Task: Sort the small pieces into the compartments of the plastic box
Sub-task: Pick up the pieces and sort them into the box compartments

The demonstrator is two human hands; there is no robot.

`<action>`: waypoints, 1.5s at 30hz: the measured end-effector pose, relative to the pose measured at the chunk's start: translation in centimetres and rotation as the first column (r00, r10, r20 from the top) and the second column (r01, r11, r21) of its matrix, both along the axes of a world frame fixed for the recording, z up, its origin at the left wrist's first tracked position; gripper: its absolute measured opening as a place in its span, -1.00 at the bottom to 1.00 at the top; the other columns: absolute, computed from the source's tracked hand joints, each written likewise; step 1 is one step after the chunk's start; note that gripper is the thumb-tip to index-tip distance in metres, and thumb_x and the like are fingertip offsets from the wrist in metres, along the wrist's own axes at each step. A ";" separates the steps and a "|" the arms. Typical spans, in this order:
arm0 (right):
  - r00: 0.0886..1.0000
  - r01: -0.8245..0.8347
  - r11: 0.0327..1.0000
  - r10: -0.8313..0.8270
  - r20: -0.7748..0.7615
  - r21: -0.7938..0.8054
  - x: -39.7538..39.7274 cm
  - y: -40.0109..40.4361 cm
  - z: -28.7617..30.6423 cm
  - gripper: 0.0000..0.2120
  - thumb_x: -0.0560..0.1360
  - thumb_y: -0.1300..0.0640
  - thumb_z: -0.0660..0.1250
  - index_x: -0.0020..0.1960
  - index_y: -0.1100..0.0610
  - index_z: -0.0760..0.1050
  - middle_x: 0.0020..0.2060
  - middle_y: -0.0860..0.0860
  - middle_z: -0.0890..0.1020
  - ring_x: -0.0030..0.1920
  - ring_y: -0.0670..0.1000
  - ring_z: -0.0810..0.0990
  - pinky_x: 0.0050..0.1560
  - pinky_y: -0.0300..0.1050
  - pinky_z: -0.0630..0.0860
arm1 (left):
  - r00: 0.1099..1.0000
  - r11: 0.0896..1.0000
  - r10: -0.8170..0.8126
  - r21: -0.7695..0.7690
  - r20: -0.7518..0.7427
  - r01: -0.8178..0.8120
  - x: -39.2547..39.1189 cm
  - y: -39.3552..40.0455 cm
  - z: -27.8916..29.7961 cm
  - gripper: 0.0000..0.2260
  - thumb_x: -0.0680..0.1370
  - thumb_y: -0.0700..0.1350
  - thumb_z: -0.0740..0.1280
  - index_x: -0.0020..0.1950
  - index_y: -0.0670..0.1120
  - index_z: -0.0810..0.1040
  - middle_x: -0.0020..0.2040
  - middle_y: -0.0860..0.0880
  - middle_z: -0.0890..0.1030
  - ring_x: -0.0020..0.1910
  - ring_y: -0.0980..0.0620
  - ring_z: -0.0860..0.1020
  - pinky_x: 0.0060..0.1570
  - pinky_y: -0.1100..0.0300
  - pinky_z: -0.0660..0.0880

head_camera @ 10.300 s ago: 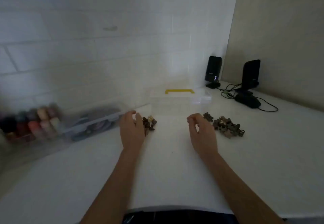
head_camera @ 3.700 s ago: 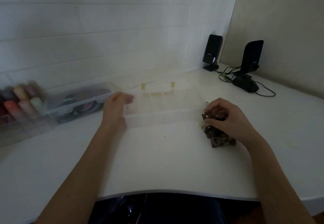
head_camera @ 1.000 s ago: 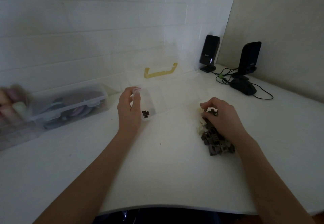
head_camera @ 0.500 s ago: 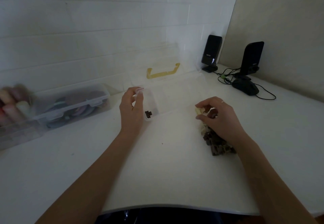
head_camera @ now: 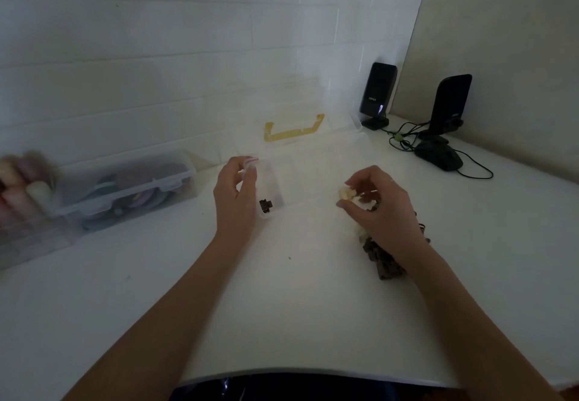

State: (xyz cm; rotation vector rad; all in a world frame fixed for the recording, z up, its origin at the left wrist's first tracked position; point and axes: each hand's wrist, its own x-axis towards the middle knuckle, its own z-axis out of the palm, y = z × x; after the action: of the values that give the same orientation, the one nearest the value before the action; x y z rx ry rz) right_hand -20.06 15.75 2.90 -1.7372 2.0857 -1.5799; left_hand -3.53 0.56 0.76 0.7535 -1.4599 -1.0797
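the pale piece (head_camera: 346,193) was pinched in the fingers (head_camera: 344,203) of the right hand (head_camera: 380,209), which had lifted clear of the pile of small pieces (head_camera: 383,259) where, a second earlier, it had been pressed down among them; the hand now hung above the pile's far end, just short of the plastic box (head_camera: 300,178). that read as a pick made and a drop about to follow, probably into a compartment other than the one already in use. the piece looked cream or off-white, lumpy and small, its exact form too blurred to tell, and it stood out against the dark brown pieces heaped under the wrist on the worktop (head_camera: 297,306). the box was clear, its lid open and leaning toward the wall, with a yellow handle (head_camera: 293,131) showing through. its leftmost compartment held a single dark piece (head_camera: 266,205), as it had a second before. the left hand (head_camera: 236,200) had stayed at the box's left end, fingers curled round the corner wall, steadying it. further left sat a closed clear container (head_camera: 125,187) of coloured items, and at the right back two black speakers (head_camera: 379,93) and a mouse (head_camera: 438,156) with their cables.
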 end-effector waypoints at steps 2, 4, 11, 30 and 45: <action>0.999 -0.047 0.997 0.046 -0.022 -0.056 1.3 -0.9 0.4 -0.78 0.36 0.23 0.48 -0.13 0.04 0.47 -0.17 -0.09 0.57 -0.18 -0.15 0.53 -0.18 -0.35 0.46 | 1.000 1.000 0.005 -0.006 -0.002 -0.005 0.0 0.0 -0.1 -0.78 0.57 -0.11 0.21 -0.13 0.22 0.53 -0.06 0.26 0.58 -0.04 0.17 0.55 0.05 -0.15 0.56; 0.989 -0.114 0.992 0.108 -0.096 -0.053 2.9 -2.0 0.9 -0.80 0.39 0.21 0.46 -0.16 0.00 0.46 -0.16 -0.10 0.55 -0.16 -0.16 0.52 -0.18 -0.41 0.40 | 1.000 1.000 0.007 -0.006 -0.004 -0.007 0.0 -0.1 -0.1 -0.77 0.57 -0.13 0.22 -0.13 0.20 0.52 -0.05 0.22 0.59 -0.04 0.13 0.55 0.05 -0.15 0.56; 0.897 -0.229 0.971 0.236 -0.373 0.064 6.7 -6.4 1.4 -0.85 0.37 0.25 0.43 -0.09 0.10 0.53 0.07 -0.03 0.59 0.10 -0.01 0.51 0.06 -0.11 0.44 | 1.000 0.994 0.014 -0.113 -0.008 -0.015 0.0 -0.1 -0.2 -0.86 0.60 -0.17 0.20 -0.03 -0.01 0.54 -0.05 0.02 0.62 -0.05 0.04 0.58 -0.04 0.13 0.51; 0.998 0.020 0.827 0.018 -0.062 0.562 -4.4 1.0 1.4 -0.58 0.40 0.35 0.21 0.01 -0.12 0.58 -0.05 -0.13 0.63 -0.02 -0.10 0.56 0.02 -0.18 0.46 | 0.999 0.998 0.047 -0.044 0.025 -0.046 0.2 -0.3 0.1 -0.83 0.63 -0.07 0.19 -0.11 0.12 0.49 -0.16 0.34 0.55 -0.20 0.29 0.51 -0.10 -0.08 0.58; 0.993 -0.102 0.895 0.117 -0.008 0.434 -3.4 0.0 0.9 -0.82 0.35 0.11 0.49 -0.15 -0.09 0.54 -0.14 -0.16 0.60 -0.17 -0.08 0.55 -0.20 -0.35 0.41 | 0.998 0.998 0.050 -0.046 0.024 -0.049 0.1 -0.2 0.2 -0.81 0.62 -0.08 0.18 -0.13 0.15 0.48 -0.18 0.36 0.55 -0.22 0.33 0.50 -0.12 -0.11 0.57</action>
State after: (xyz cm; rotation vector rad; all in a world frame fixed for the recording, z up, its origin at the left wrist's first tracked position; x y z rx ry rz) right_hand -23.46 15.80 3.79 -1.6873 2.0993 -0.9611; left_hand -3.39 0.41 0.94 0.7694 -1.4751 -0.9993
